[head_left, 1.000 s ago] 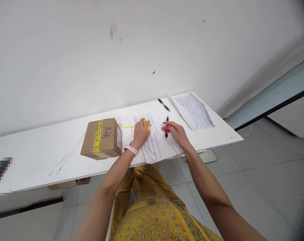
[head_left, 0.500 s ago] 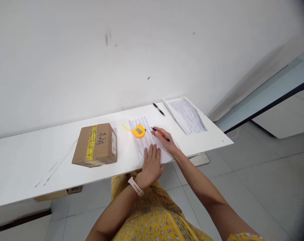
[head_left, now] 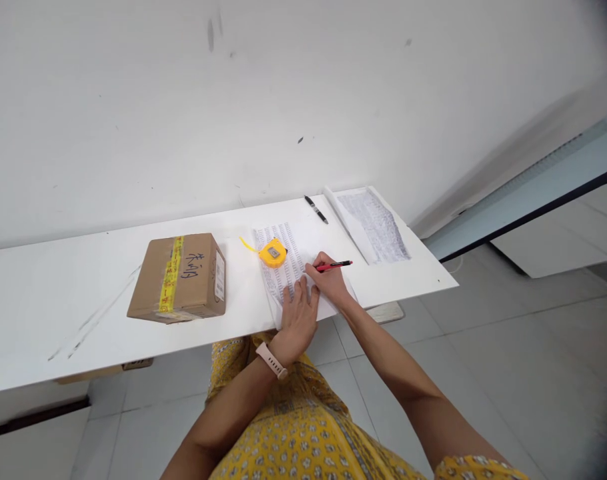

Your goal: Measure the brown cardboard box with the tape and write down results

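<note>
Writing on the printed sheets (head_left: pixel 297 265) is judged to be the step in hand. At the near edge of the bench (head_left: pixel 103 267), the sheets are pressed by the left hand (head_left: pixel 299 317), laid flat, fingers spread, nothing gripped. Just beyond, a red pen (head_left: pixel 334 266) is gripped in the closed right hand (head_left: pixel 328 281); contact of its tip cannot be told, being hidden by the fingers. For clean marks, paper should be pinned close to the writing spot and pushing past the edge avoided. Farther in, part of the print is covered by a yellow tape measure (head_left: pixel 273 253); it should not be nudged. To its left, a taped cardboard box (head_left: pixel 178 280) is set apart from the sheets. Near the far edge, a black pen (head_left: pixel 315 209) is seen; other papers (head_left: pixel 376 227) are laid toward the far-right corner.
</note>
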Action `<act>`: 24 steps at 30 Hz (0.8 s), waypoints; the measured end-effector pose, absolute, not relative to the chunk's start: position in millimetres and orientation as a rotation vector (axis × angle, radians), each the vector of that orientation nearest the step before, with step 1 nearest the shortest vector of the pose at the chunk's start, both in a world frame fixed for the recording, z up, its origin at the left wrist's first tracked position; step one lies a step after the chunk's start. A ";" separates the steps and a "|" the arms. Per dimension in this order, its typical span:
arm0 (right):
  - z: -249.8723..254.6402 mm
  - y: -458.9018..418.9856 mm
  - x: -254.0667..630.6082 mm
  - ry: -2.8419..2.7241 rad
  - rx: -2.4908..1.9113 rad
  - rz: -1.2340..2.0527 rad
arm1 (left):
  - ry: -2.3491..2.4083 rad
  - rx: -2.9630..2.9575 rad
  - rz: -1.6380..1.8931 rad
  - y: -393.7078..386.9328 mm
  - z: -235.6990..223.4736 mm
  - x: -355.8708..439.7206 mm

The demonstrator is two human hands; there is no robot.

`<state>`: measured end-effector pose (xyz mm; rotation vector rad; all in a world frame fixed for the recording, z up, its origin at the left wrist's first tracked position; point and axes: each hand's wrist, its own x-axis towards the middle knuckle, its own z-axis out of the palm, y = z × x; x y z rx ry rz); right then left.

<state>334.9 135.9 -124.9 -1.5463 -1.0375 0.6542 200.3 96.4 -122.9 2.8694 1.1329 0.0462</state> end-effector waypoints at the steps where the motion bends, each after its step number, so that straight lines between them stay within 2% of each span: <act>1: -125.4 136.4 334.9 -1.039 -1.536 0.653 | 1.136 2.866 0.061 96.7 -123.7 200.1; 7: -127.8 140.3 336.4 -1.024 -1.494 0.732 | 1.135 2.885 0.036 98.4 -121.1 201.2; 14: -130.6 141.4 336.8 -1.169 -1.658 0.564 | 1.137 2.919 -0.005 98.1 -119.8 201.8; 24: -134.9 142.0 337.7 -1.206 -1.666 0.548 | 1.131 2.921 -0.045 98.4 -119.1 202.5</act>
